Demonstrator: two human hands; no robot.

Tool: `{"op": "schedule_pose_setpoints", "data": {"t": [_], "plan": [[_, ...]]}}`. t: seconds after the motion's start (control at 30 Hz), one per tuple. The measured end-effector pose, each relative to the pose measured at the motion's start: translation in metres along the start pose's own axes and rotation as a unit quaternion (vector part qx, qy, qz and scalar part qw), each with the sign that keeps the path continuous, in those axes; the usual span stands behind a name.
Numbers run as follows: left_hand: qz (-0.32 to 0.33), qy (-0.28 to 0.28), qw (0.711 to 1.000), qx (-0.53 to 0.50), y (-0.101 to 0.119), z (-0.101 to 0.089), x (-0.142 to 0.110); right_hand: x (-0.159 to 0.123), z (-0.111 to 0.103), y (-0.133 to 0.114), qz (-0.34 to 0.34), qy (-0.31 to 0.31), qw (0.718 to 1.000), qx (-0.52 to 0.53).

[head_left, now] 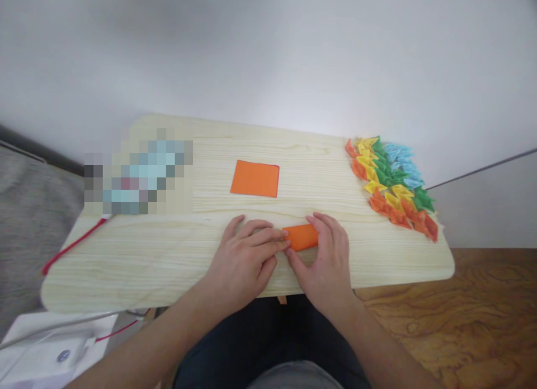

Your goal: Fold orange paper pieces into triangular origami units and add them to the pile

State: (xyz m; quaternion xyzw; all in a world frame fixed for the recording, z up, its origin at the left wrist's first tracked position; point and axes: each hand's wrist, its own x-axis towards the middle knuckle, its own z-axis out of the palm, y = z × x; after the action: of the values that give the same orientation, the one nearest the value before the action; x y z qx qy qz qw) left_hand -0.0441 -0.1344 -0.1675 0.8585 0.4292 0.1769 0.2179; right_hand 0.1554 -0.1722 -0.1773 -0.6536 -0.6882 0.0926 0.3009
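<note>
A folded orange paper, now a small oblong, lies near the front edge of the table between my two hands. My left hand presses its index and middle fingertips onto the paper's left end, with the thumb bent beneath them. Around the right end wraps my right hand, its fingers over the far edge and its thumb along the near edge. Farther back on the table rests a stack of flat orange paper, apart from both hands.
Rows of folded paper pieces in orange, yellow, green and blue stand at the table's right end. On the left lies a blurred-out object with a red cable. A white wall rises behind the wooden table.
</note>
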Motion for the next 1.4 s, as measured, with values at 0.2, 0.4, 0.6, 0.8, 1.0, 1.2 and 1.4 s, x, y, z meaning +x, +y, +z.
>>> {"op": "schedule_pose_setpoints", "data": {"t": [0.2,0.4,0.6,0.8,1.0,1.2,1.4], "plan": [[0.006,0.009,1.0,0.008,0.0,0.0,0.0,0.001,-0.018,0.025,0.017,0.003,1.0,-0.008],[0.007,0.016,1.0,0.007,0.001,0.001,0.001,-0.005,-0.028,0.036,0.02,0.006,1.0,-0.008],[-0.01,0.052,0.999,0.001,0.011,0.005,0.003,-0.004,-0.018,0.035,0.015,0.037,0.999,-0.011],[-0.06,0.103,0.993,0.025,0.026,0.016,0.013,-0.006,-0.004,0.038,-0.03,0.036,0.999,-0.027],[-0.065,0.107,0.991,0.044,0.032,0.019,0.017,-0.009,-0.002,0.044,-0.044,0.031,0.998,-0.016],[-0.031,0.082,0.995,0.043,0.024,0.017,0.014,-0.011,-0.001,0.048,-0.045,0.024,0.999,-0.016],[-0.012,0.05,0.998,0.048,0.009,0.013,0.012,-0.011,-0.006,0.051,-0.049,0.024,0.999,0.005]]}}
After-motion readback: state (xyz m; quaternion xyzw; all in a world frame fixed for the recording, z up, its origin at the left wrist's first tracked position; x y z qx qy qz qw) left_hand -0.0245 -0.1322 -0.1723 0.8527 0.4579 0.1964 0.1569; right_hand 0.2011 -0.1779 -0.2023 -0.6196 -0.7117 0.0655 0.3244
